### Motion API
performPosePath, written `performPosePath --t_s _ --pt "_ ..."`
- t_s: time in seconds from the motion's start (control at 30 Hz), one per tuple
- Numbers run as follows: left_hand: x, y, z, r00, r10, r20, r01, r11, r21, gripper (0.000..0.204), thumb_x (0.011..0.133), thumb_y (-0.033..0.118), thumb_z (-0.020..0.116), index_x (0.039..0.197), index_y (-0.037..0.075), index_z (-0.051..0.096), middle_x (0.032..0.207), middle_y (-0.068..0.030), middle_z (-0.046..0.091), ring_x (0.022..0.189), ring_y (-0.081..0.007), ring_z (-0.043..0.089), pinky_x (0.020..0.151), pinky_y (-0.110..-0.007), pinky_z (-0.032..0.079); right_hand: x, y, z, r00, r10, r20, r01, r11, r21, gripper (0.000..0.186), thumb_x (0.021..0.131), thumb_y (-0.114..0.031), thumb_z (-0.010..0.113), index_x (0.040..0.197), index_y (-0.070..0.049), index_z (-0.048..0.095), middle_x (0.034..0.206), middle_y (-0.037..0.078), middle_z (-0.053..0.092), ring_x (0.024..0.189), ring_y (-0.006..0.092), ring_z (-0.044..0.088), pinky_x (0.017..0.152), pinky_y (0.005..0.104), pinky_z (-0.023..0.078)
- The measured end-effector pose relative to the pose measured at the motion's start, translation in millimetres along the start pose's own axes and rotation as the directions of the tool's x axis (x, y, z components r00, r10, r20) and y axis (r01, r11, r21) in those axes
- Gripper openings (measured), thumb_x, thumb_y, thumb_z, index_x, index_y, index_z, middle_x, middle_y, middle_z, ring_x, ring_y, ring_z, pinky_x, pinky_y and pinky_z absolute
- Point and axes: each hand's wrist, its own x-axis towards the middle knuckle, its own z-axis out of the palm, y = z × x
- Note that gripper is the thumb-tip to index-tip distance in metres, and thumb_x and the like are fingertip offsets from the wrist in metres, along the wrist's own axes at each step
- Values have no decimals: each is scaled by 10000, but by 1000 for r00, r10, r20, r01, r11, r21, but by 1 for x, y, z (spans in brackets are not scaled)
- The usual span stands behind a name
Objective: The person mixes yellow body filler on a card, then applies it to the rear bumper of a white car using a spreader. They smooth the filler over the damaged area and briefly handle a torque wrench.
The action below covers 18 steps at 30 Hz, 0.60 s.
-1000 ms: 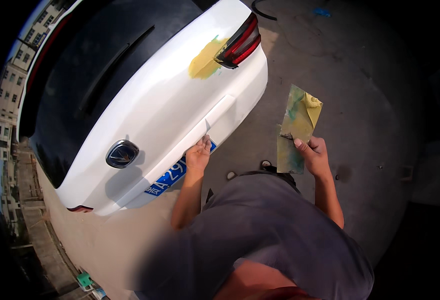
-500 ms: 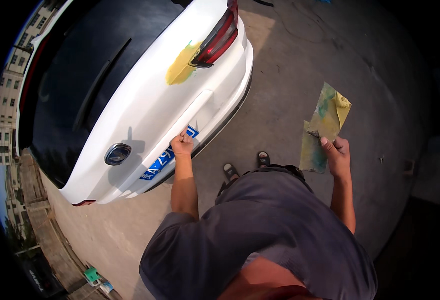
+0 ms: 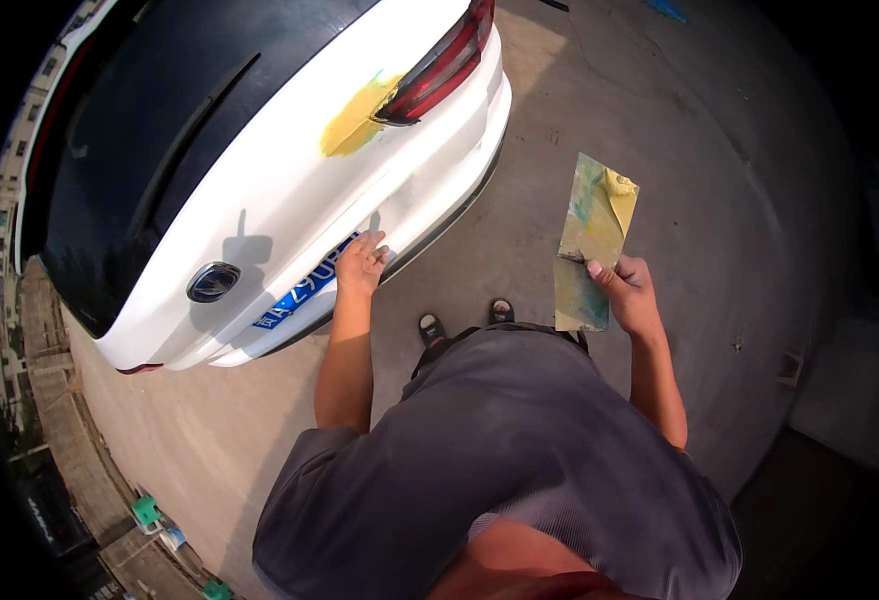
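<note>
A white car's tailgate [image 3: 290,190] stands to my left, with a smear of yellow body filler [image 3: 354,118] beside the red tail light [image 3: 441,73]. My left hand [image 3: 362,262] is up in front of the blue licence plate [image 3: 312,288]; its fingers are apart and nothing is in them. Whether it touches the car I cannot tell. Out to the right, my right hand [image 3: 628,293] grips stained putty spreaders [image 3: 586,222], two flat pieces overlapping near the thumb. A lump of yellow filler lies on the upper piece, at its far right edge.
The rear window has a wiper [image 3: 200,130], and a round badge [image 3: 213,282] sits below it. Grey concrete ground [image 3: 680,190] extends beyond the car. Low walling [image 3: 75,410] and green items [image 3: 147,511] lie at the lower left. My sandalled feet [image 3: 431,328] are near the bumper.
My left hand's fingers have spread from a curled shape. The spreaders in my right hand have swung inward, to the left. The view has shifted slightly, so the car sits higher and further left.
</note>
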Motion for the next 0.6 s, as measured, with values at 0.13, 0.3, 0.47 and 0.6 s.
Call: performPosePath --t_s 0.13,0.3,0.47,0.6 --pt "-111 -10 132 881 255 399 -427 791 438 270 986 191 635 1108 -43 694 1116 -135 689 876 -163 624 745 -295 505 43 -8 37 960 77 269 -43 991 -130 305 976 -268 675 985 34 710 765 -7 637 706 67 523 649 264 458" --pt "-177 -6 172 773 413 482 -616 671 412 243 954 152 693 1074 -58 711 1060 -80 658 943 -140 592 860 -269 456 75 -18 81 830 67 553 18 989 -147 298 977 -264 675 1002 29 721 738 -21 620 685 59 498 622 268 440" --pt "-199 -7 142 795 569 209 -606 732 311 202 935 76 687 1051 -89 688 989 -84 679 901 -122 604 819 -256 467 85 -14 120 726 -29 687 147 983 -114 254 954 -214 708 1041 25 720 802 -18 630 730 68 497 645 260 440" --pt "-216 29 132 825 561 63 -553 779 296 202 961 97 660 1040 -88 665 934 -111 703 783 -164 680 689 -269 529 90 12 138 833 -213 511 347 920 -181 399 935 -125 710 1260 71 587 903 51 650 780 87 520 692 256 464"
